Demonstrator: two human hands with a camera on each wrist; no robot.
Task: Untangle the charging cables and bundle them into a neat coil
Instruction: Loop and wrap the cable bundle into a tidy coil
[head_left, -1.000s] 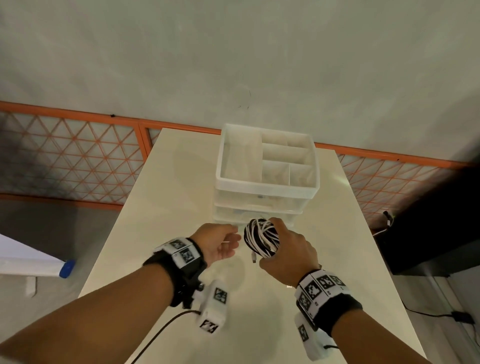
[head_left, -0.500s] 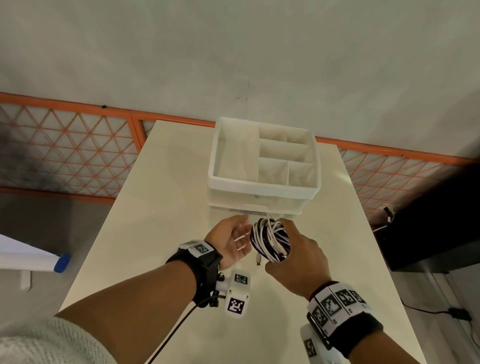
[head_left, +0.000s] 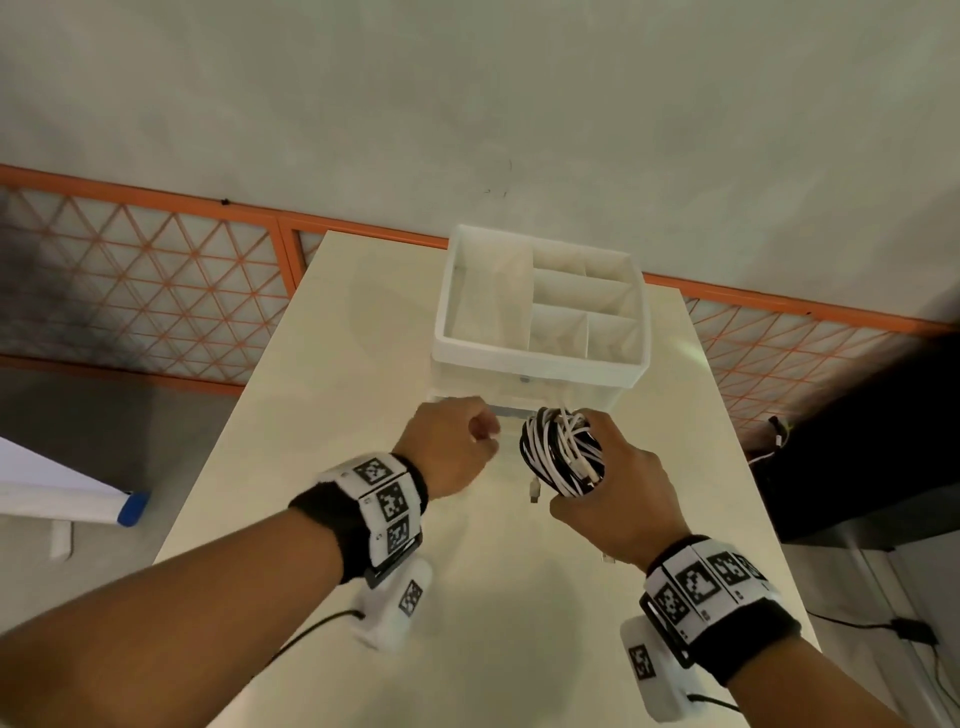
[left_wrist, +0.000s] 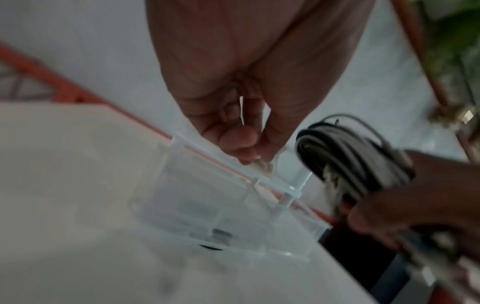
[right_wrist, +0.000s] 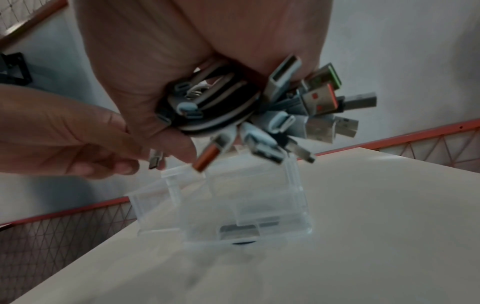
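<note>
Right hand grips coil so loops stay put; left hand curled, pinching thin white tie, likely for binding; organizer just beyond.

The left hand hung with fingers curled, pinching a thin white strip above the clear plastic organizer on the table. Just right, the right hand gripped the cable coil.
</note>
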